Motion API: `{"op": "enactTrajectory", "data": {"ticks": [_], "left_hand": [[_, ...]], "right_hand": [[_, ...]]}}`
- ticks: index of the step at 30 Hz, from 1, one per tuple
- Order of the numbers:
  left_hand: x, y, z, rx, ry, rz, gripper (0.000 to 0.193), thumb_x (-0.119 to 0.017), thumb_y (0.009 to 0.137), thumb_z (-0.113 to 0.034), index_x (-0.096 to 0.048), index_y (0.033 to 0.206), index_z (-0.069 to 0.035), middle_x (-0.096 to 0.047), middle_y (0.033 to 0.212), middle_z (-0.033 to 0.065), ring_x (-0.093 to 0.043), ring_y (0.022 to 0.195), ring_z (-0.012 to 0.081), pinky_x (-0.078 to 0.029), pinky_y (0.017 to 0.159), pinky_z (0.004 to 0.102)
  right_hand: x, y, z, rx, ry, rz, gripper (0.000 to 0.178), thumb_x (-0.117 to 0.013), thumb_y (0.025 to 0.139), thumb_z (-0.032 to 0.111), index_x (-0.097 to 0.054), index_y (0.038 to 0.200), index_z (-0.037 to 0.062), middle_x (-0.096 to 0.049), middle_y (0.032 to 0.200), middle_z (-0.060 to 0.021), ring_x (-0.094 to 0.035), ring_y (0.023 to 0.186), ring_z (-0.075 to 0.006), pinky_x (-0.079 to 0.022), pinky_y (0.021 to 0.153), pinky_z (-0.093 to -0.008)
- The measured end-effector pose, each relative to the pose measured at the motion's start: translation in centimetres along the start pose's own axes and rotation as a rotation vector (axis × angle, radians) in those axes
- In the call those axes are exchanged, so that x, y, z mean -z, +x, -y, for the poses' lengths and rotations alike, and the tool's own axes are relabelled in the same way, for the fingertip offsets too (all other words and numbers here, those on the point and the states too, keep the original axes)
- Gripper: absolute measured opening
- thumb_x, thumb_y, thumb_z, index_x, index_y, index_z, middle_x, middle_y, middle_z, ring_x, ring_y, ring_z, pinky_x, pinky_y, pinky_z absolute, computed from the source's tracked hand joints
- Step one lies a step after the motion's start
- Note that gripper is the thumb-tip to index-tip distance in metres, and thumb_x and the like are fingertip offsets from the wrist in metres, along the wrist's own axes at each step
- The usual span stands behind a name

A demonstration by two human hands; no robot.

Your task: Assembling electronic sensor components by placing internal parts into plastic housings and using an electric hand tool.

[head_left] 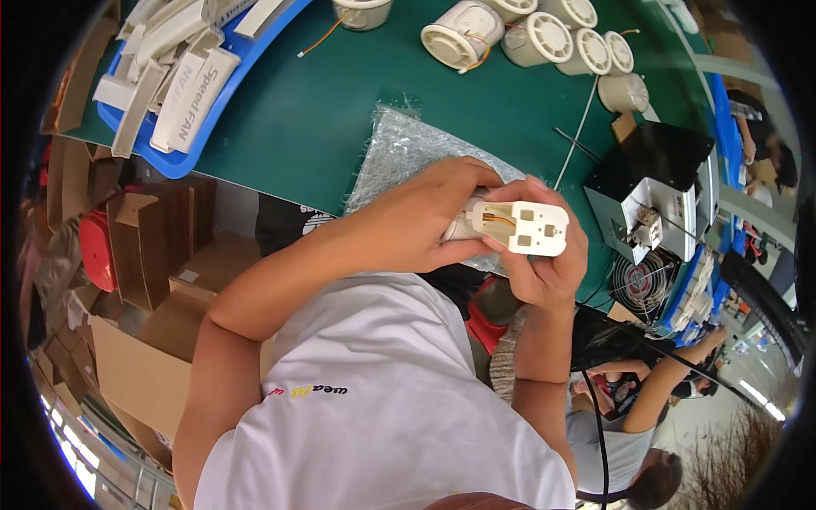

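Observation:
Both hands hold a white plastic fan part (544, 228) above the near edge of the green table. Its flat end has several small square openings. Red and yellow wires (500, 219) show in a recess in its middle. My left hand (446, 200) is closed round the part's rounder, greyish-white end, which its fingers partly hide. My right hand (565, 268) wraps the flat end from the right and below, with the thumb by the recess. Beneath the hands a sheet of bubble wrap (395, 149) lies on the table.
A blue tray (183, 166) of white plastic casings stands at the far left. Several white round fan heads (463, 38), some with wires, sit along the back. A black-and-silver machine (650, 191) stands at right, near a metal-grilled fan (642, 285). Cardboard boxes (144, 357) are at left; another person (620, 425) is at lower right.

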State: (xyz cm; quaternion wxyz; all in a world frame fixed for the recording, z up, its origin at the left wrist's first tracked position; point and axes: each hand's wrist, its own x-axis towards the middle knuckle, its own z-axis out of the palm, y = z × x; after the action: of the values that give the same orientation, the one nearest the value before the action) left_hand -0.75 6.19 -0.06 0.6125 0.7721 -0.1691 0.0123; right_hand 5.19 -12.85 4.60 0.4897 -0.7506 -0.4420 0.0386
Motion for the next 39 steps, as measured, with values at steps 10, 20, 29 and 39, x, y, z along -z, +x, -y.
{"op": "enactTrajectory", "data": {"ticks": [10, 20, 29, 39], "left_hand": [[0.0, -0.1, 0.1, -0.046, -0.020, 0.009, 0.059, -0.081, 0.077, -0.017, -0.048, 0.123, 0.000, -0.058, 0.119, 0.0173, -0.055, 0.113, 0.0385, -0.047, 0.094, 0.0439], [0.3, -0.3, 0.0, 0.028, -0.074, 0.050, 0.073, -0.080, 0.077, -0.011, -0.042, 0.138, -0.004, -0.051, 0.133, 0.0172, -0.053, 0.120, 0.0388, -0.047, 0.098, 0.0416], [0.7, -0.1, -0.7, 0.097, -0.125, 0.117, 0.073, -0.080, 0.077, -0.008, -0.039, 0.137, -0.003, -0.051, 0.134, 0.0167, -0.052, 0.122, 0.0353, -0.045, 0.100, 0.0400], [0.3, -0.6, -1.5, -0.298, 0.298, -0.147, 0.040, -0.083, 0.071, -0.011, -0.066, 0.108, -0.009, -0.055, 0.131, 0.0135, -0.055, 0.119, 0.0324, -0.049, 0.094, 0.0423]], "right_hand": [[-1.2, 0.4, 1.6, -0.156, -0.008, -0.159, 0.048, -0.077, 0.073, 0.001, -0.062, 0.118, -0.0096, -0.069, 0.102, -0.0223, -0.069, 0.091, -0.0305, -0.054, 0.082, -0.0360], [-2.3, -1.2, 1.2, -0.206, 0.106, -0.214, 0.042, -0.073, 0.076, 0.000, -0.060, 0.116, -0.0053, -0.069, 0.103, -0.0192, -0.069, 0.092, -0.0298, -0.054, 0.083, -0.0362], [-3.5, -2.7, -0.4, -0.206, 0.283, -0.277, 0.042, -0.075, 0.077, -0.002, -0.055, 0.115, -0.0034, -0.067, 0.108, -0.0213, -0.068, 0.098, -0.0312, -0.054, 0.087, -0.0390], [-2.9, -3.3, -2.8, 0.019, 0.351, -0.261, 0.050, -0.080, 0.076, -0.001, -0.053, 0.118, 0.0003, -0.063, 0.117, -0.0223, -0.062, 0.113, -0.0375, -0.048, 0.098, -0.0493]]}}
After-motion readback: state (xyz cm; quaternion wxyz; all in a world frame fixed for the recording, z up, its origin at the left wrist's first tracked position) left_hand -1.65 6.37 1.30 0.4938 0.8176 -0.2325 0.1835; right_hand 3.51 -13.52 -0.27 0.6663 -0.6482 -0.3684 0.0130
